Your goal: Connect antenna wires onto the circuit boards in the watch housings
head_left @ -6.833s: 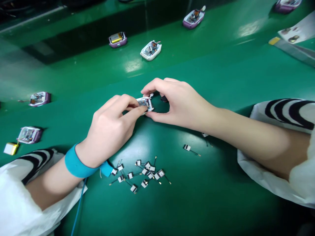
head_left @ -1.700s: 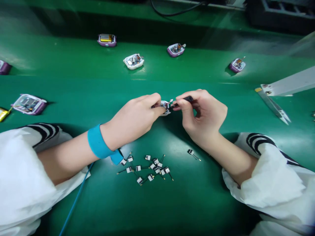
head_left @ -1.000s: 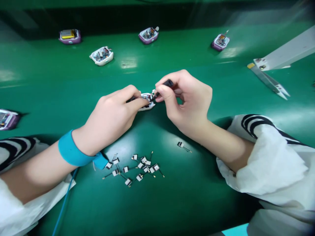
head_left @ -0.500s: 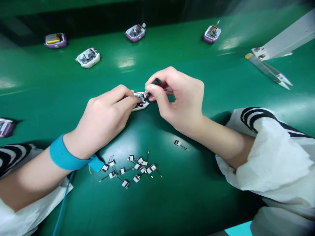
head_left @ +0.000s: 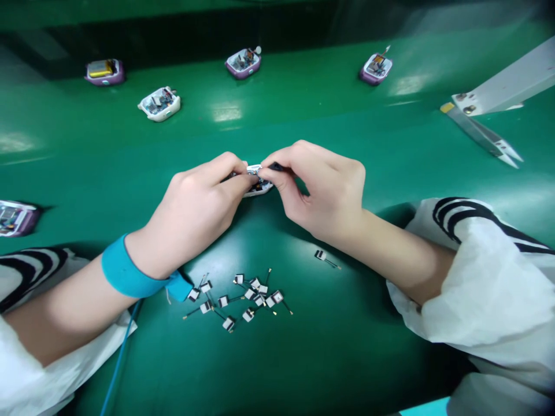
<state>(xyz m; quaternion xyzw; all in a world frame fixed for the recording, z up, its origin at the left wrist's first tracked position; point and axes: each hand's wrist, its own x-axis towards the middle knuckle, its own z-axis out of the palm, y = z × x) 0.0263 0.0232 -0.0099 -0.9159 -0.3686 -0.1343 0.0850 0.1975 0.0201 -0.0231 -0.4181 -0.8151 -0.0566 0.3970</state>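
Note:
A small white device housing (head_left: 260, 186) with a circuit board inside sits at the middle of the bench. My left hand (head_left: 202, 193) grips its left side, thumb and fingers closed, and covers much of it. At its right edge my right hand (head_left: 323, 190) pinches a small black stick-like piece (head_left: 276, 166) between thumb and forefinger. The tips of both hands nearly meet over the board. What the lower end of the black piece touches is hidden by my fingers. A blue strap (head_left: 130, 271) with a cord circles my left wrist.
Several small square modules with short cables (head_left: 248, 315) lie in a cluster nearer me; one module (head_left: 321, 255) lies apart. Purple housings (head_left: 243, 70) and a white housing (head_left: 159, 105) stand further back. Another purple housing (head_left: 32, 219) is at left, metal snips (head_left: 489, 138) at right.
The black piece and my right fingers have come down lower onto the housing. The whole view has shifted slightly, so things appear a little further right. My left hand keeps its grip.

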